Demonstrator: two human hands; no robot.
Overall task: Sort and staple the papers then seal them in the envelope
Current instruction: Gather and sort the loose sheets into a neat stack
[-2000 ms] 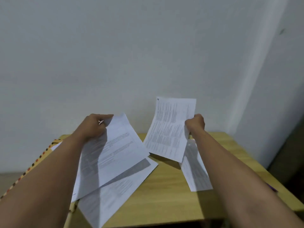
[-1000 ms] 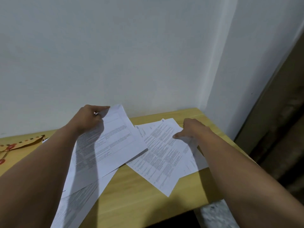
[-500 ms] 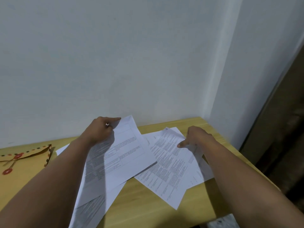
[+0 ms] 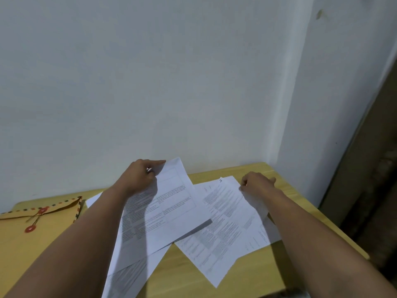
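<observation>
My left hand pinches the top corner of a printed sheet and holds it tilted above the wooden table. More sheets lie under it, one poking out at the front. To the right several printed sheets lie overlapping on the table. My right hand rests on their far right edge with its fingers curled at the paper's edge. A brown string-tie envelope with a striped border lies flat at the left. No stapler is in view.
A pale wall rises right behind the table. The table's right edge drops off beside a dark doorway or panel.
My right hand laid its lifted sheet down on the right-hand papers and slid to their far right edge. My left hand kept holding its sheet. The view swung to show the envelope.
</observation>
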